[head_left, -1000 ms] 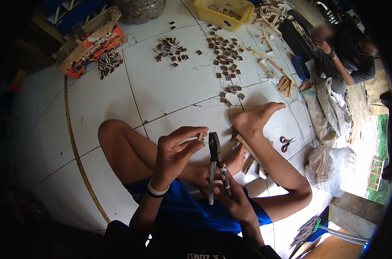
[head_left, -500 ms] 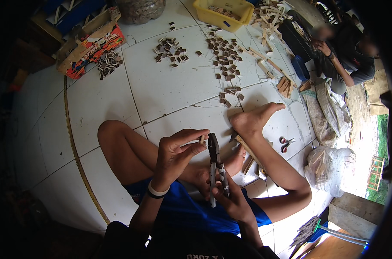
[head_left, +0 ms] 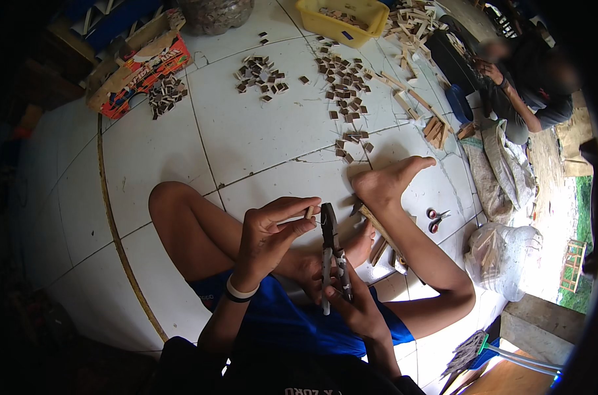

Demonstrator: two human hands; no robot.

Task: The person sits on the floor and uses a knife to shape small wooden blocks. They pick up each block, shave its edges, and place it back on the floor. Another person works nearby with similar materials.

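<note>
Left hand (head_left: 262, 236): we pinch the block (head_left: 309, 212) at the tips of our thumb and finger
Right hand (head_left: 359, 313): we curl it round the pliers (head_left: 328, 240), low down on the handles
Block: small and pale, held up in front of us over our legs (head_left: 437, 263); its long side goes nearly up and down in the view, with a little lean
Pliers: just to the right of the block, long side up and down too, dark head pointing away from our body; we cannot tell if head and block touch
Nearer hand: the left one, because the block is in it; the right one sits lower down
Scissors (head_left: 436, 220): on the floor (head_left: 147, 151), right of our legs
Brown bits (head_left: 347, 95): in heaps farther out
Box (head_left: 151, 78): big letters on its red and orange side
Tub (head_left: 303, 16): yellow, with a dark blue patch too small to read
Shirt (head_left: 272, 376): pale letters, upside down, cut off by the bottom edge
</note>
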